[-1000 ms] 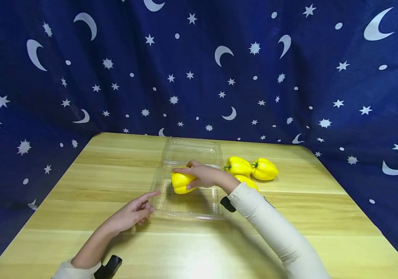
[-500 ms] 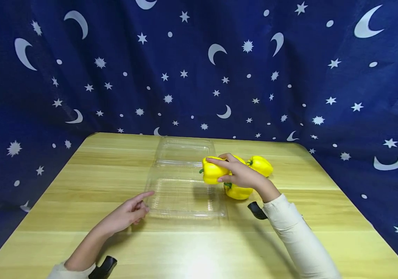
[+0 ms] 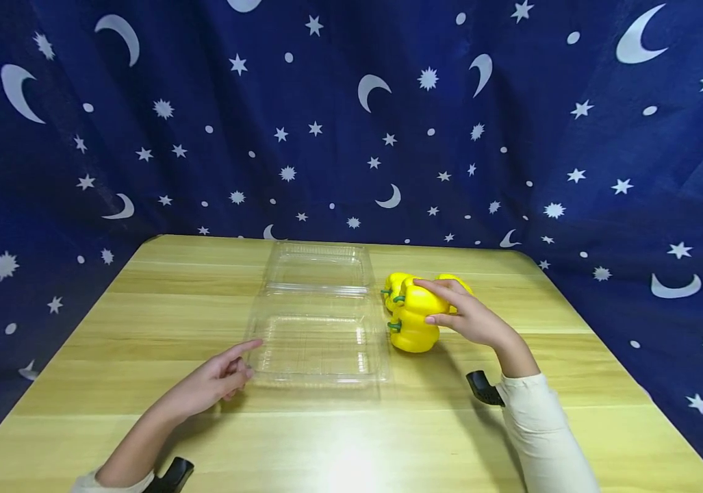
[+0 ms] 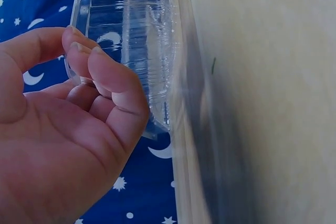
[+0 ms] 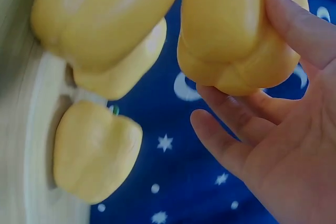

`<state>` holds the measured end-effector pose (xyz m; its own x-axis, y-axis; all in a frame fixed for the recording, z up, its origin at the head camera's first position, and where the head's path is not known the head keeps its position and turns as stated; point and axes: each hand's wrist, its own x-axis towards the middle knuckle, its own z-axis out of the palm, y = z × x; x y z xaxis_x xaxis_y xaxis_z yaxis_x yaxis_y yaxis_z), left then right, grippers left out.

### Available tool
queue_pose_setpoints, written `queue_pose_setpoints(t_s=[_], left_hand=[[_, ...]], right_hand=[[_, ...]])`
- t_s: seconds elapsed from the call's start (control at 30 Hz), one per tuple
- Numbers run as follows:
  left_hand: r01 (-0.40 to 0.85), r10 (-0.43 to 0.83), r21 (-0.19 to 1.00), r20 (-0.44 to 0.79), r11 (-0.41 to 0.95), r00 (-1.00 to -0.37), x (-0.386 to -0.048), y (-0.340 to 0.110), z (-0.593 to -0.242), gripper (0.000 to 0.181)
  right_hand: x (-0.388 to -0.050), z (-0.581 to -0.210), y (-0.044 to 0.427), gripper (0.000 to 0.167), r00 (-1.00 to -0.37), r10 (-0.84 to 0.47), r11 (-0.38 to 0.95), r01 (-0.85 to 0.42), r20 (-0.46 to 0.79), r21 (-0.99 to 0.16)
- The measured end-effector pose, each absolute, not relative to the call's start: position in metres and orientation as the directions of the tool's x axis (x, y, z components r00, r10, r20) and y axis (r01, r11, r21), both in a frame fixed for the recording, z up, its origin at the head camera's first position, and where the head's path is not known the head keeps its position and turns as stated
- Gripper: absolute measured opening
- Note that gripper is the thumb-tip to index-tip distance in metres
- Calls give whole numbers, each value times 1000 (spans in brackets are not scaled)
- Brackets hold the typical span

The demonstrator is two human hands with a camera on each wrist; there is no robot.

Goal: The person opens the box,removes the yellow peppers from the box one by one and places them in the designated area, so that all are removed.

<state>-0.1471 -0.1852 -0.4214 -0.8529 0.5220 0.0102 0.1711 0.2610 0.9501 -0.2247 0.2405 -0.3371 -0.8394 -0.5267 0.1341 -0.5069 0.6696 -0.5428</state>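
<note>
My right hand (image 3: 473,316) grips a yellow bell pepper (image 3: 423,299) with a green stem, fingers and thumb on opposite sides. The right wrist view shows this held pepper (image 5: 233,30) raised off the table. Below it in the head view lies a front pepper (image 3: 413,335); a second pepper (image 3: 395,282) and a third pepper (image 3: 457,282) are partly hidden behind. To the left lies a clear plastic clamshell container (image 3: 314,378), lid folded back, nothing inside. My left hand (image 3: 206,383) is at its left edge, index finger extended to the rim, other fingers bent.
A wooden table (image 3: 234,438) carries everything. Behind it hangs a dark blue curtain (image 3: 326,137) with white moons and stars. The container's lid (image 3: 320,263) lies towards the table's far edge. Black straps or mounts sit at both wrists.
My right hand has lifted the pepper out of the container and carried it right, over the other peppers. The left hand stays by the container's edge. The head view has shifted slightly.
</note>
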Motion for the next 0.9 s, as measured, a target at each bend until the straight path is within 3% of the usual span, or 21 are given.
queue_pose_setpoints(t_s=[0.43, 0.9], left_hand=[[194, 531, 949, 34, 247, -847, -144, -187, -422, 59], [134, 516, 945, -40, 297, -856, -148, -186, -418, 57]], right_hand=[[-226, -349, 275, 54, -888, -428, 692, -441, 168, -572], [-233, -355, 298, 56, -920, -370, 731, -373, 128, -572]])
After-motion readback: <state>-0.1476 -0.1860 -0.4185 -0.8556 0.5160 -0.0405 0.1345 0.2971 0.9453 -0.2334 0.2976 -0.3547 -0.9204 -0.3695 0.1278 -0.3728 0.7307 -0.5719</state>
